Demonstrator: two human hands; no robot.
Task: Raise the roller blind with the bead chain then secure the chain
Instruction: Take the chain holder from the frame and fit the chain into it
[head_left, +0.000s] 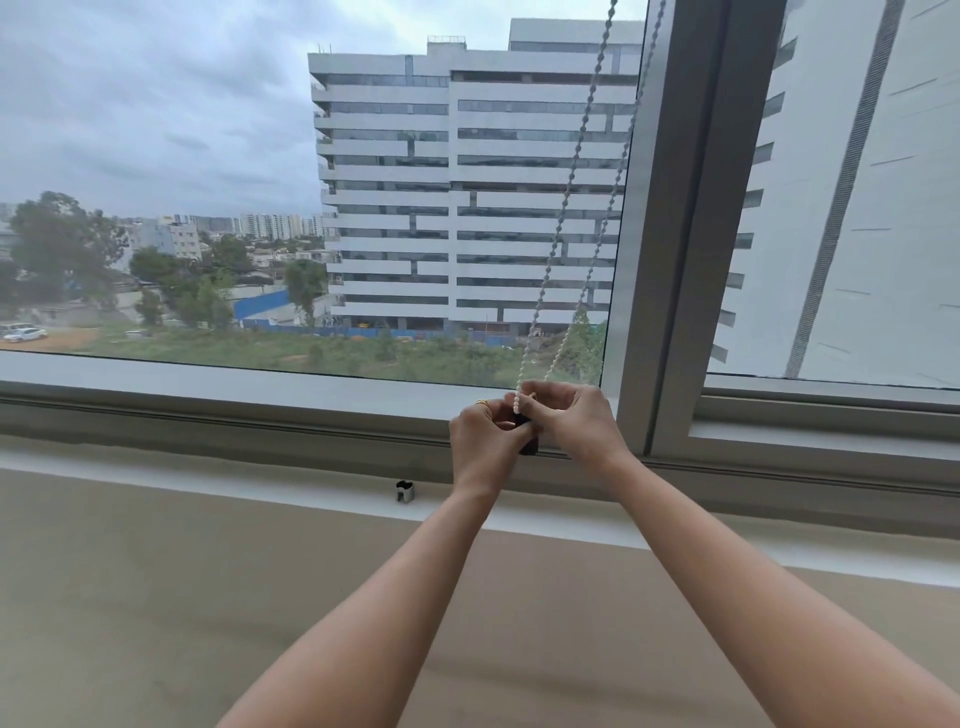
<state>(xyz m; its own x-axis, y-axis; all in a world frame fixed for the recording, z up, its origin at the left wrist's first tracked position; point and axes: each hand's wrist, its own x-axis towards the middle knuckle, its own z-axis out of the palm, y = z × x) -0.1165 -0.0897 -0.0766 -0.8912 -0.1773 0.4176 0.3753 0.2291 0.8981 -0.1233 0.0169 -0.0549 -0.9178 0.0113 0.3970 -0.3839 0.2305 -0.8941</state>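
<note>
On the left, the big pane (208, 182) shows clear from the sill upward, with no blind fabric across it anywhere I can see, so I judge the raising part done or close to done; the roller itself is above my view. Further along, a small dark clip-like fitting (404, 490) sits alone on the white ledge (260, 488), and I can't tell its purpose.

My left hand (485, 441) is curled, fingers closed around something dark at the lower frame, which looks like the chain's holder (529, 447), though most of it is hidden. The bead chain (571, 192) comes down in two strands from the top right, beside the mullion (670, 234), and ends right where both hands meet. My right hand (576, 423) pinches the chain's lower end between closed fingertips, touching my left.

What's left, as I read it, is seating the chain in that holder. Whether it has caught, I cannot tell.
</note>
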